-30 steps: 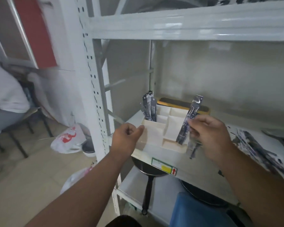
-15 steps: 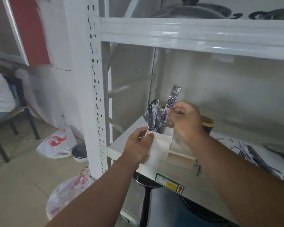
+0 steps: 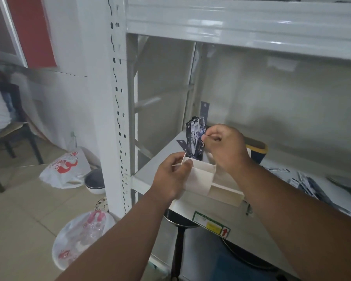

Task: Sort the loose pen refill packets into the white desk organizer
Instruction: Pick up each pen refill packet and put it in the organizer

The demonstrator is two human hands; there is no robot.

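Observation:
A white desk organizer (image 3: 223, 192) with several compartments stands at the front left of the white metal shelf (image 3: 150, 171). My left hand (image 3: 171, 176) grips its near left corner. Several dark pen refill packets (image 3: 194, 138) stand upright in the organizer's back left compartment. My right hand (image 3: 224, 147) is above that compartment, fingers pinching one dark packet (image 3: 204, 110) whose top sticks up above the others. More loose refill packets (image 3: 308, 183) lie scattered on the shelf to the right.
A yellow and black container (image 3: 257, 149) sits behind the organizer. The shelf's upright post (image 3: 116, 118) is just left of my hands; a beam (image 3: 231, 27) runs overhead. Pans hang below the shelf (image 3: 178, 236). Plastic bags (image 3: 66, 169) lie on the floor.
My right hand has carried the packet from over the organizer's right side to the back left compartment and lowered it among the standing packets. My left hand stays on the organizer's corner.

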